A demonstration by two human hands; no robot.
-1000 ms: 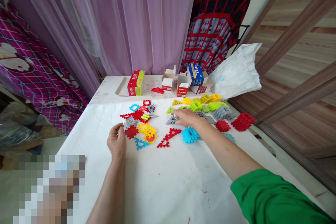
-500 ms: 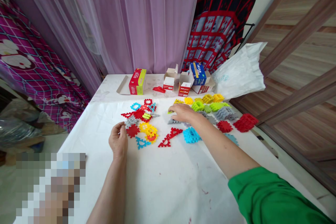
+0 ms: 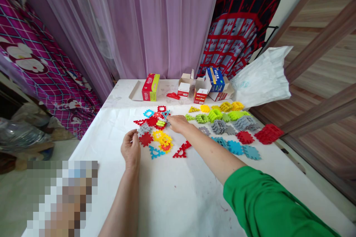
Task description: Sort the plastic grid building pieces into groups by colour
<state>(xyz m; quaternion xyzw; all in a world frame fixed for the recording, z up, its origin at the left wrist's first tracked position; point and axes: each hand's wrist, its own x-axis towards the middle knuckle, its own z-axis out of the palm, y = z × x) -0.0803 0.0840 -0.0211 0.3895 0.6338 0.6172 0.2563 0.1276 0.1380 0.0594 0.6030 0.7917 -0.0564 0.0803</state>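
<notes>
Interlocking plastic building pieces with toothed edges lie on a white-covered table. My left hand (image 3: 130,149) is half curled beside the mixed pile, its thumb apart from the fingers and nothing visible in it. Nearest to it are a grey piece (image 3: 144,129) and a red square piece (image 3: 146,139). My right hand (image 3: 179,123) reaches to the pile's right side, fingertips closed at a grey piece (image 3: 167,123) that they partly hide. Yellow pieces (image 3: 164,140), a blue triangle (image 3: 155,152), a red triangle (image 3: 181,150) and small light-green pieces (image 3: 160,123) lie close by.
Sorted groups stand at the right: yellow (image 3: 226,106), light green (image 3: 215,115), grey (image 3: 218,127), red (image 3: 269,133) and blue (image 3: 235,147). Along the back are opened cardboard boxes (image 3: 150,87), a blue box (image 3: 216,80), a red piece (image 3: 172,96) and a white bag (image 3: 261,76).
My right hand has moved left from the sorted grey and green groups to the mixed pile. My left hand stays beside the pile, its fingers slightly more curled. The view has shifted a little.
</notes>
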